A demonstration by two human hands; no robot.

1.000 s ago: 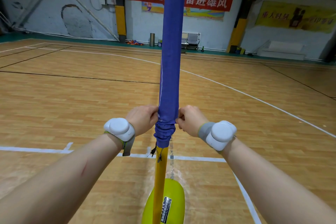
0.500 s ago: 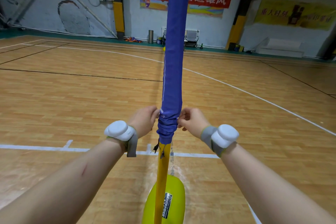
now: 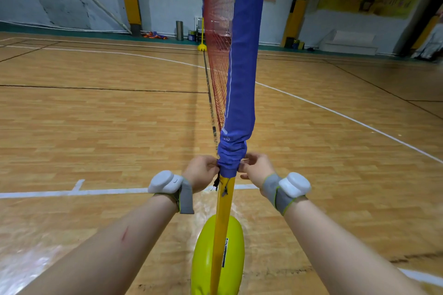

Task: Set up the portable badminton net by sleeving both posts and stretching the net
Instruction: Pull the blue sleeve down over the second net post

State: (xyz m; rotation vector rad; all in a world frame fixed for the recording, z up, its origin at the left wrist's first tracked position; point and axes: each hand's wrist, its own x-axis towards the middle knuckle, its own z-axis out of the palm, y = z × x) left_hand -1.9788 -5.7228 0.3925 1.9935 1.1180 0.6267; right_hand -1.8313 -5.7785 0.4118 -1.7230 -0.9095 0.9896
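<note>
A yellow post (image 3: 222,213) rises from a yellow-green base (image 3: 203,254) right in front of me. A blue fabric sleeve (image 3: 242,60) covers the post, bunched at its lower end (image 3: 231,158). My left hand (image 3: 201,172) pinches the sleeve's lower hem from the left, and my right hand (image 3: 256,170) pinches it from the right. The red net (image 3: 217,31) stretches away from the sleeve to a far yellow post (image 3: 202,31) with its base near the back wall. A short black cord (image 3: 217,182) hangs below the hem.
Wooden court floor (image 3: 119,127) with white and black lines spreads all around. Along the back wall stand a metal bin (image 3: 179,30), chairs, small bags and a white bench (image 3: 350,43). Banners hang on the wall.
Both hands have drawn the sleeve's hem a little lower on the post. My view has shifted, so the red net and the far post now show to the left of the sleeve.
</note>
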